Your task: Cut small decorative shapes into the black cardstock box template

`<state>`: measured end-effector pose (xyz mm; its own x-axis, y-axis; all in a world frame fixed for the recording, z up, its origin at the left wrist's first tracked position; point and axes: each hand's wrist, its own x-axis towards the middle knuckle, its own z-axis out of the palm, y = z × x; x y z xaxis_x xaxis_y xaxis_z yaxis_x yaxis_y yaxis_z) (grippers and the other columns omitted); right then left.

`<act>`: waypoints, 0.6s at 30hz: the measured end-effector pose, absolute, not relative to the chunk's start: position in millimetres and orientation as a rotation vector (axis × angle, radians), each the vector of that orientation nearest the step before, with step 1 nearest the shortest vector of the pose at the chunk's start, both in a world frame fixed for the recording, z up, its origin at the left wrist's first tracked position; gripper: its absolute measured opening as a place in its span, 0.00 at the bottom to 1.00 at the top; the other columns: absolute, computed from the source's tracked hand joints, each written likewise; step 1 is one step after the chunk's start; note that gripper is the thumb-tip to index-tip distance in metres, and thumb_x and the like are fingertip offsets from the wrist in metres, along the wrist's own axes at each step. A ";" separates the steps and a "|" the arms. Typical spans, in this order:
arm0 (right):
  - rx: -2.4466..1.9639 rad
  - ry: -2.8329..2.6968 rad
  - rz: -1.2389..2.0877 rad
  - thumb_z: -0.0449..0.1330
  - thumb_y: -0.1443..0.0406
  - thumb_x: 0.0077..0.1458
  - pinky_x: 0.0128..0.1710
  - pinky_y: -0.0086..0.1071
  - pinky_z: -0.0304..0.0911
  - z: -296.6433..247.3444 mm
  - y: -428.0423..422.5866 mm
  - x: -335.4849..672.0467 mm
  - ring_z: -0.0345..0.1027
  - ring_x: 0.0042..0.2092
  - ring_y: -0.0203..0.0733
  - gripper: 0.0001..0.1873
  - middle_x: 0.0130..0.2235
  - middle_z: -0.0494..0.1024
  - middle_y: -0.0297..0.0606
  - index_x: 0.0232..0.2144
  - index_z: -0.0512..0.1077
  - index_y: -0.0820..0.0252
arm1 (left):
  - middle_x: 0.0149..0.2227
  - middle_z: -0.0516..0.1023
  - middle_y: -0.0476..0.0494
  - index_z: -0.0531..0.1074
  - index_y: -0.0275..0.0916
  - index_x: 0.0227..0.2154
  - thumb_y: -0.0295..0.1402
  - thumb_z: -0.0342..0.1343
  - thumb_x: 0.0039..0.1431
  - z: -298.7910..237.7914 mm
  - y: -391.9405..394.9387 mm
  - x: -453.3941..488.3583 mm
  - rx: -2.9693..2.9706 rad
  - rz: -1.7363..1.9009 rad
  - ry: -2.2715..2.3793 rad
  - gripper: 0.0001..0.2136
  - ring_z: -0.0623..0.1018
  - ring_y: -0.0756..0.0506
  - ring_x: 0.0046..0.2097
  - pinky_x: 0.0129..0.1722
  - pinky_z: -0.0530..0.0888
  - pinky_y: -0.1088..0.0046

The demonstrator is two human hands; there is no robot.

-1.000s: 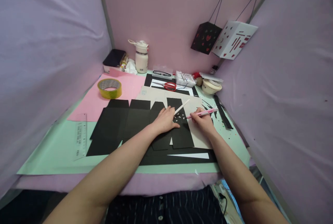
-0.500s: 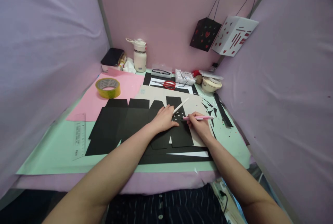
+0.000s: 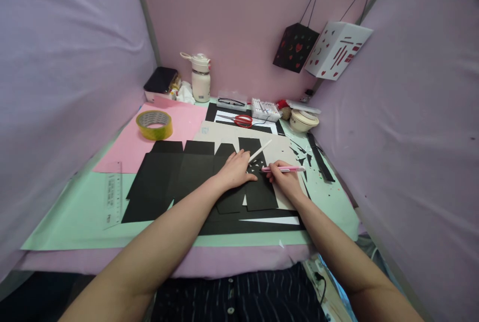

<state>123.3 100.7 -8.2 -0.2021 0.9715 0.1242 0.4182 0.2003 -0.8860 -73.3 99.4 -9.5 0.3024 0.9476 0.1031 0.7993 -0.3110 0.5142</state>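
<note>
A large sheet of black card [image 3: 175,177], cut into joined panels, lies on the mint-green mat [image 3: 75,217]. My left hand [image 3: 236,169] rests flat on it, fingers spread, pressing it down beside a patch of small cut-out shapes. My right hand [image 3: 285,180] grips a pink craft knife [image 3: 286,168], its tip on the black card at those cut-outs. A white stick-like tool [image 3: 261,151] lies just beyond my left fingers. A cream board [image 3: 224,135] sits beneath the card.
A yellow tape roll [image 3: 154,125] sits on pink paper [image 3: 123,150]. A clear ruler [image 3: 113,192] lies at left. Red scissors [image 3: 239,121], a marker box [image 3: 265,110], a bowl [image 3: 304,121], a bottle [image 3: 201,78] and black scraps [image 3: 320,162] line the back and right. Two paper lanterns [image 3: 322,50] hang above.
My right hand has swung the pink knife down and leftwards, from angled up to nearly level, with its tip now at the cut-outs. My left hand stays in place.
</note>
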 end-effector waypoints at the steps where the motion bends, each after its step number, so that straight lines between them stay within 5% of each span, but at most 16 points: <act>1: -1.315 -1.747 0.954 0.54 0.52 0.56 0.30 0.33 0.61 -8.0 100.6 123.1 0.67 0.26 0.38 0.19 0.24 0.75 0.35 0.22 0.69 0.57 | 0.57 0.65 0.31 0.58 0.36 0.54 0.43 0.64 0.47 -9.2 99.2 -73.3 2.210 0.557 1.566 0.34 0.58 0.35 0.64 0.61 0.55 0.57; 18: -1.293 -1.758 0.964 0.53 0.53 0.57 0.30 0.33 0.62 -7.8 101.1 122.4 0.67 0.26 0.38 0.18 0.24 0.75 0.35 0.22 0.69 0.57 | 0.60 0.61 0.27 0.55 0.31 0.57 0.43 0.64 0.47 -6.5 98.6 -72.9 2.202 0.535 1.570 0.38 0.56 0.35 0.65 0.62 0.53 0.56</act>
<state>122.4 101.1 -7.8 -0.2203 0.9671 0.1272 0.4129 0.2106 -0.8861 -72.9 98.6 -6.5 0.3027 0.9493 0.0849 0.8038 -0.3021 0.5125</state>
